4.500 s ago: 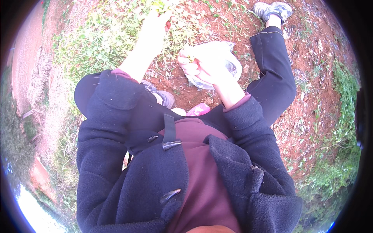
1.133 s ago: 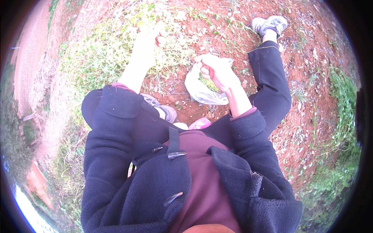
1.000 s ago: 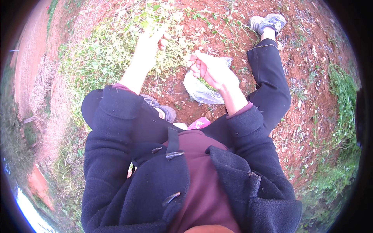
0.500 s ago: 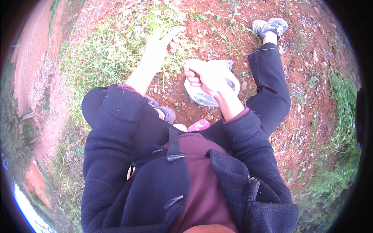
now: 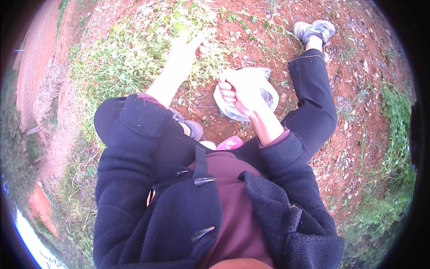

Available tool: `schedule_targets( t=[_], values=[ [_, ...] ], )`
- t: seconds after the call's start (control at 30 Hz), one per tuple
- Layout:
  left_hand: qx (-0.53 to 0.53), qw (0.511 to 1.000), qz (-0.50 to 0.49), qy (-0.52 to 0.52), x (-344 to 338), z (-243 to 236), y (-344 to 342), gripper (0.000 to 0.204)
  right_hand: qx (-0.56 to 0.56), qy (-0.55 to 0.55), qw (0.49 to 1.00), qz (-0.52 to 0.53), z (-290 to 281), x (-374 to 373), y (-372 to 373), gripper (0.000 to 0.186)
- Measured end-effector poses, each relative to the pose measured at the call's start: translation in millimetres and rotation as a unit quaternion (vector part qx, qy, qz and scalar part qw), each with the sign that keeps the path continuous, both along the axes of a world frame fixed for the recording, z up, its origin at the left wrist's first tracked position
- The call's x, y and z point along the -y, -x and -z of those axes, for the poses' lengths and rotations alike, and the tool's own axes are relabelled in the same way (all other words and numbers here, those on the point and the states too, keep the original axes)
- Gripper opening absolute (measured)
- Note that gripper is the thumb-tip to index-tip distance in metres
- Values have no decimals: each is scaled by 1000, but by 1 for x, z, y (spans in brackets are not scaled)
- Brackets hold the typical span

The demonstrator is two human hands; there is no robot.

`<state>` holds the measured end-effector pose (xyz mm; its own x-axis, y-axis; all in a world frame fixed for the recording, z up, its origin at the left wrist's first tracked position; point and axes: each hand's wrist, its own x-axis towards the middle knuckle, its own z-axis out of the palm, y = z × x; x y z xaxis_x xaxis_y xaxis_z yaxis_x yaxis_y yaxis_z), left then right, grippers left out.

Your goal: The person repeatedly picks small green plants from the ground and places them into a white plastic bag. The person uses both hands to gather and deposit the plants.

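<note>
Head camera view: A person in a dark coat (image 5: 179,219) and maroon top (image 5: 233,193) works with both hands over rough ground, where a mass of leafy green plants (image 5: 121,58) ends raggedly against red soil (image 5: 376,54) near the middle. A white, partly see-through plastic bag (image 5: 268,95) lies on the soil just beyond that border, between the two lower legs. A strip of earth parts the bag from the right trouser leg (image 5: 309,76), and more soil, strewn with thin sprigs, stretches ahead of it. Two grey shoes are in sight, the left shoe (image 5: 193,130) tucked close to the body and the right shoe (image 5: 316,30) set well forward; three toggles (image 5: 204,181) show on the coat, along with one bag and one pink item with a white pattern (image 5: 230,143) near the lap. The left hand (image 5: 190,47) reaches forward over the plants, forearm bare and slanting up to the right, fingers curled; glare hides whether it grips a stem. The right hand (image 5: 237,88) hangs in front of the bag, wrist angled toward the left, fingers folded in toward the thumb; what it holds, if anything, cannot be told, nor whether it touches the plastic.
</note>
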<state>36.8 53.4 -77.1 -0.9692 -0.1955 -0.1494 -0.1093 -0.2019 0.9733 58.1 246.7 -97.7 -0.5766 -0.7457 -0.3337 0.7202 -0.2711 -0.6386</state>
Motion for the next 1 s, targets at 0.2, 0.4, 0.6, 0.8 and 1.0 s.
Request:
schedule_targets(
  t=[0.2, 0.4, 0.6, 0.8, 1.0],
  values=[
    [-1, 1000, -5, 19, -7, -2, -2, 19, 20, -5, 1000, -10, -2, -3, -7, 22],
    [-15, 999, -39, -20, 2, 7, 4, 18, 53, 29, 997, -55, 0, -10, -7, 20],
    [-5, 997, -67, -44, 13, 11, 8, 16, 43, 22, 999, 5, 5, -9, -3, 20],
    [-19, 1000, 6, -18, -3, 8, 3, 20, -25, -10, 996, 85, 18, 6, 5, 26],
    [-8, 1000, 12, 0, -14, 11, 2, 21, -45, 1, 998, 46, 25, 4, 7, 20]
  ],
)
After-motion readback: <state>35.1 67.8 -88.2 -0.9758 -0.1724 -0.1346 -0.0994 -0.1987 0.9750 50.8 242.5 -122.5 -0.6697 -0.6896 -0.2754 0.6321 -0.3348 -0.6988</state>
